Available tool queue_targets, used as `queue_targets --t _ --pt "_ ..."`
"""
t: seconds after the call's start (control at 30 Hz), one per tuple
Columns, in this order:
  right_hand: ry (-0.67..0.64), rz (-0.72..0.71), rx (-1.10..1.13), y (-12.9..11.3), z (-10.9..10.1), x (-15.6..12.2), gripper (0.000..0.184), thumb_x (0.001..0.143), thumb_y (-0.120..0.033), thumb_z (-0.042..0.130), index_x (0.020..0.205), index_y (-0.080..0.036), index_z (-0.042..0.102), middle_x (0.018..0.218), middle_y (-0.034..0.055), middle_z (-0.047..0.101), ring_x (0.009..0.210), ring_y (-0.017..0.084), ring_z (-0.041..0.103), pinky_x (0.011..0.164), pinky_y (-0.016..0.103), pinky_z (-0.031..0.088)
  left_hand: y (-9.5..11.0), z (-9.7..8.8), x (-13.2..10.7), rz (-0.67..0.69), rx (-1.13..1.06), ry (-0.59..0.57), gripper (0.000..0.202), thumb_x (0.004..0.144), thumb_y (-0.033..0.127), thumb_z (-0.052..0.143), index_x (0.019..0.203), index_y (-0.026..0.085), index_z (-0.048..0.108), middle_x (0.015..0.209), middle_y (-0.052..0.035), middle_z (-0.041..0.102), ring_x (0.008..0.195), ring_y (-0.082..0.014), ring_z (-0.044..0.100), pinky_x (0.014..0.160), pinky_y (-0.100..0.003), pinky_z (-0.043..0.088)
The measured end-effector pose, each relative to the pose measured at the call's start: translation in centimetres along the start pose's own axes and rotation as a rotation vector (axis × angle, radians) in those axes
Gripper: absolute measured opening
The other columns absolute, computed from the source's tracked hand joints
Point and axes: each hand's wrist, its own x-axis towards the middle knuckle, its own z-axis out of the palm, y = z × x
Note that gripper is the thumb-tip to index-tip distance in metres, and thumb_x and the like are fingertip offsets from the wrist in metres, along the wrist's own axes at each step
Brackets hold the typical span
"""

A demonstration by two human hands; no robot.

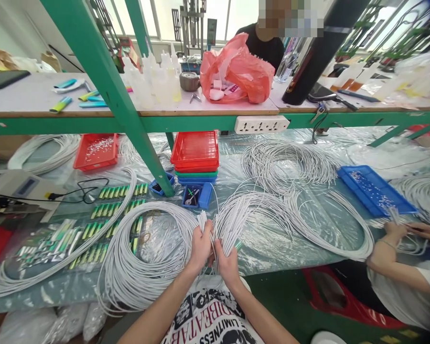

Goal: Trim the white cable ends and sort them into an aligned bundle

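My left hand (200, 244) is closed round the end of a bundle of thin white cables (143, 258), whose big coil lies on the table to the left. Close beside it, my right hand (228, 262) grips a second bundle of white cables (236, 217), thumb on top. The strands of that bundle fan out and curve off to the right. Both hands are near the table's front edge, just in front of my body. Part of the fingers is hidden behind the cables.
Beyond my hands stand stacked red trays (195, 148) and a small blue box (197, 196). More cable coils (286, 162) lie behind. A green post (118, 95) rises at left. On the right, a co-worker's hands (396, 231) hold cables by a blue tray (374, 191).
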Motion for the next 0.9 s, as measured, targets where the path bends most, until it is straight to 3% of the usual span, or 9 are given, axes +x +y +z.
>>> queue_targets --t 0.1,0.2,0.37,0.47,0.6,0.73,0.9 --pt "0.064 0.045 0.074 -0.1 -0.4 0.5 0.044 0.082 -0.059 0.06 0.071 -0.016 0.062 0.054 0.0043 0.061 0.044 0.018 0.055 0.047 0.03 0.048 0.5 -0.3 0.0 0.174 -0.025 0.06 0.05 0.085 0.058 0.051 0.057 0.02 0.038 0.046 0.0061 0.036 0.039 -0.0081 0.037 0.04 -0.02 0.03" --pt "0.016 0.053 0.15 -0.1 -1.3 0.9 0.043 0.083 -0.058 0.06 0.07 -0.017 0.062 0.051 0.0026 0.059 0.042 0.017 0.055 0.046 0.03 0.047 1.2 -0.9 0.4 0.301 -0.013 -0.006 0.051 0.09 0.057 0.045 0.059 0.017 0.048 0.053 0.0017 0.047 0.049 -0.0095 0.046 0.052 -0.021 0.038" --pt "-0.209 0.073 0.194 0.4 -2.5 1.1 0.039 0.086 -0.052 0.06 0.067 -0.017 0.059 0.037 -0.0079 0.036 0.029 0.008 0.031 0.033 0.022 0.027 1.5 -1.3 1.1 0.131 -0.012 -0.139 0.048 0.082 0.063 0.054 0.069 0.017 0.051 0.047 0.0103 0.025 0.038 -0.0051 0.018 0.039 -0.019 0.014" --pt "-0.259 0.066 0.2 0.5 -2.8 1.1 0.039 0.086 -0.052 0.06 0.067 -0.017 0.058 0.038 -0.0082 0.036 0.03 0.007 0.03 0.034 0.021 0.027 1.3 -1.1 1.0 0.146 0.164 -0.206 0.045 0.08 0.059 0.059 0.08 0.014 0.064 0.048 0.0075 0.037 0.039 -0.0065 0.029 0.041 -0.019 0.022" --pt "-0.329 0.085 0.17 0.0 -3.1 1.0 0.04 0.086 -0.053 0.058 0.069 -0.017 0.06 0.038 -0.0057 0.043 0.031 0.009 0.037 0.036 0.022 0.033 1.7 -0.8 0.7 0.194 0.274 -0.247 0.037 0.08 0.049 0.064 0.077 0.012 0.069 0.054 0.0012 0.054 0.047 -0.0109 0.045 0.049 -0.022 0.034" --pt "-0.457 0.13 0.13 -0.5 -3.3 0.9 0.043 0.086 -0.055 0.058 0.064 -0.018 0.059 0.038 -0.0062 0.04 0.033 0.009 0.036 0.041 0.025 0.037 2.7 -0.8 0.8 0.263 0.291 -0.179 0.037 0.081 0.048 0.062 0.078 0.012 0.072 0.055 0.0007 0.054 0.051 -0.012 0.046 0.052 -0.022 0.035" --pt "-0.571 0.167 0.101 -0.7 -3.4 0.7 0.044 0.085 -0.055 0.058 0.061 -0.018 0.058 0.038 -0.0085 0.032 0.034 0.007 0.027 0.039 0.022 0.026 3.1 -0.8 0.9 0.286 0.251 -0.269 0.041 0.08 0.049 0.063 0.059 0.014 0.059 0.05 0.0028 0.046 0.049 -0.0104 0.039 0.051 -0.022 0.033"
